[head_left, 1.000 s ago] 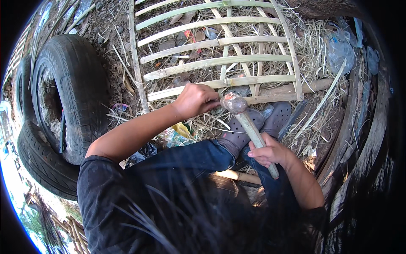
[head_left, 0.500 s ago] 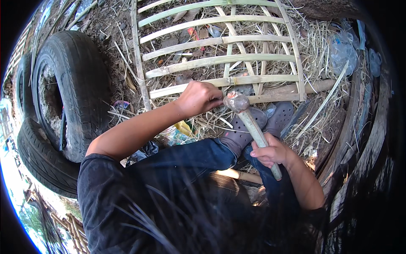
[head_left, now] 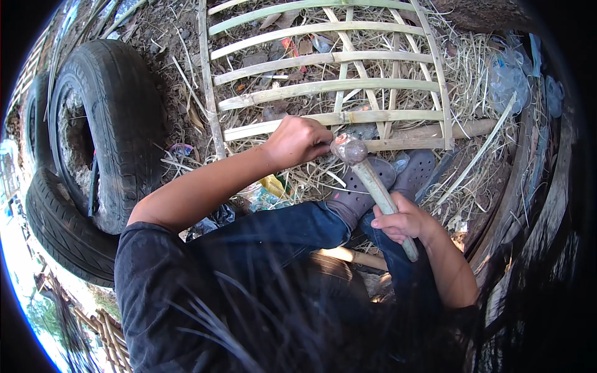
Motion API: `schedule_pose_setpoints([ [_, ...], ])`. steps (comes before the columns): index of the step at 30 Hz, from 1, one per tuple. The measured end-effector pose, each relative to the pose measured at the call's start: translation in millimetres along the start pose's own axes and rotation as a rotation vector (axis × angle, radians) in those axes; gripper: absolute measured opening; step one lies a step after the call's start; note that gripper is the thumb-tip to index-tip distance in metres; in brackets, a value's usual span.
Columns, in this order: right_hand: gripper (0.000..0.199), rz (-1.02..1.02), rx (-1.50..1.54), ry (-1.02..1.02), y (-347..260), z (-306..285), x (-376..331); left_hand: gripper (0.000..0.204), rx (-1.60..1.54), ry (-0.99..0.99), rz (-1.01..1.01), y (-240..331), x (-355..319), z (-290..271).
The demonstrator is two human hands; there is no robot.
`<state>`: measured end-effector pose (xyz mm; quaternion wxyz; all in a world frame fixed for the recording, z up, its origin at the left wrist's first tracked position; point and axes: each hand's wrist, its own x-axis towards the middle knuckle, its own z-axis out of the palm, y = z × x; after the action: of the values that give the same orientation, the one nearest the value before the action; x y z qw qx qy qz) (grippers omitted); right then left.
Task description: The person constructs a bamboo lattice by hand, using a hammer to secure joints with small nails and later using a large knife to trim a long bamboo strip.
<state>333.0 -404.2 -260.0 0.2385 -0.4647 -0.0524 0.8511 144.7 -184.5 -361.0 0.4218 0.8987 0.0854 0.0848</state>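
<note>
Bamboo frame looks stiff; left hand is pinching a slat, right hand fingers are gripping the top-heavy hammer low on its handle

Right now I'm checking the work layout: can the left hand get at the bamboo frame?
Probably yes: the left hand already rests at the bamboo frame, on its near slat, with nothing between. The right hand holds the hammer alongside.
</note>
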Motion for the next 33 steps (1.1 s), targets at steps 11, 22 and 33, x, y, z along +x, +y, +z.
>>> schedule_pose_setpoints([
  [11, 0.023, 0.021, -0.027, -0.045, 2.9, -5.9, 1.4, 0.016, -0.011, 0.03, 0.019, -0.6, 0.2, 1.3],
  [22, 0.027, 0.012, -0.104, 0.034, -3.5, -3.1, 1.4, 0.017, 0.014, -0.015, -0.008, -2.2, -2.7, 2.2],
  [33, 0.029, 0.006, -0.011, 0.008, 0.6, -7.6, 1.1, 0.016, -0.011, -0.008, 0.011, 0.3, 0.1, -1.0],
])
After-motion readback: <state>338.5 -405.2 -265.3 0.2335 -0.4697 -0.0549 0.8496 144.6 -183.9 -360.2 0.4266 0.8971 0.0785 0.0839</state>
